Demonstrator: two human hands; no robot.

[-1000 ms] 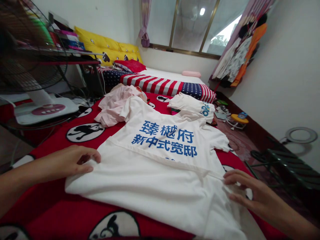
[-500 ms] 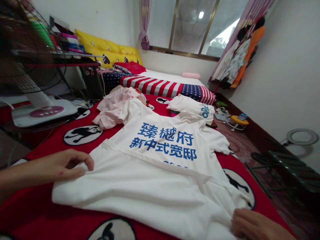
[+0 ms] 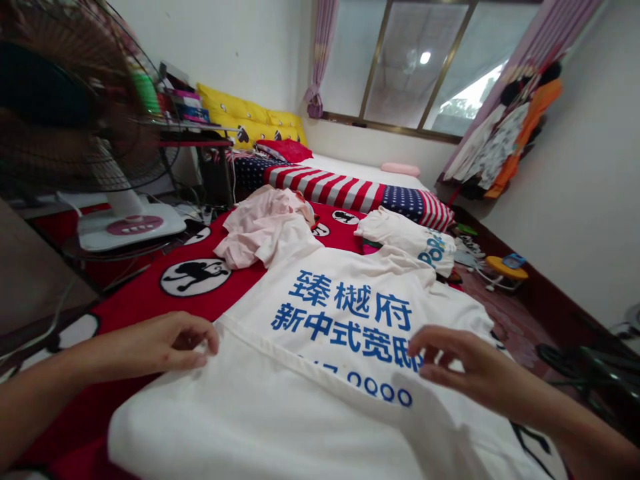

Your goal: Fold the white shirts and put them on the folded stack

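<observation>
A white T-shirt (image 3: 320,347) with blue printed characters lies spread on a red blanket (image 3: 150,300), its lower part folded up over the print. My left hand (image 3: 165,343) pinches the shirt's folded edge at the left. My right hand (image 3: 465,370) hovers over the right side of the shirt, fingers apart and curled, holding nothing I can see.
A crumpled pink garment (image 3: 265,223) and another white shirt (image 3: 407,240) lie farther back on the blanket. A standing fan (image 3: 95,133) is at the left. Behind are a flag-patterned cover (image 3: 350,190), yellow pillows (image 3: 250,120), a window, hanging clothes (image 3: 510,140) and a small yellow stool (image 3: 505,270).
My right hand has risen from the shirt's lower right edge to above its right side. The fold has moved nearer me, uncovering a row of blue digits. The view has moved closer.
</observation>
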